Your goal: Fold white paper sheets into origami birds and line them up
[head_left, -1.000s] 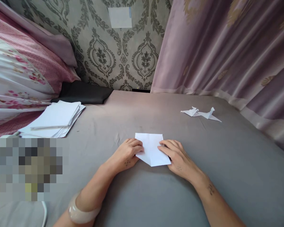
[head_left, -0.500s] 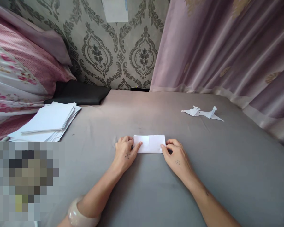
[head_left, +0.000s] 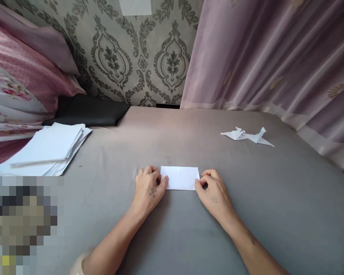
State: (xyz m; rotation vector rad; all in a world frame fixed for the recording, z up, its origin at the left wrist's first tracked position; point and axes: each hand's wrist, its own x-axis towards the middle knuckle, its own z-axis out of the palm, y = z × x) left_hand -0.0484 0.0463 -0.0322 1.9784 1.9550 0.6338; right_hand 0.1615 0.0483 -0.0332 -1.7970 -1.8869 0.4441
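Observation:
A small folded sheet of white paper (head_left: 180,178), wider than it is tall, lies on the grey cloth surface in front of me. My left hand (head_left: 150,185) pinches its left end, thumb on top and the other fingers curled behind the edge. At the opposite end, my right hand (head_left: 213,187) holds the lower right corner between thumb and curled fingers. The undersides of both grips are hidden.
Two folded paper birds (head_left: 248,136) rest at the back right. To the left is a stack of white sheets (head_left: 46,143), with a dark folded item (head_left: 88,110) behind it. Curtains (head_left: 246,57) hang at the right. A blurred patch covers the lower left.
The view has shifted slightly. The paper's visible face now looks plain, where a vertical line divided it before. Both hands keep their hold on its ends.

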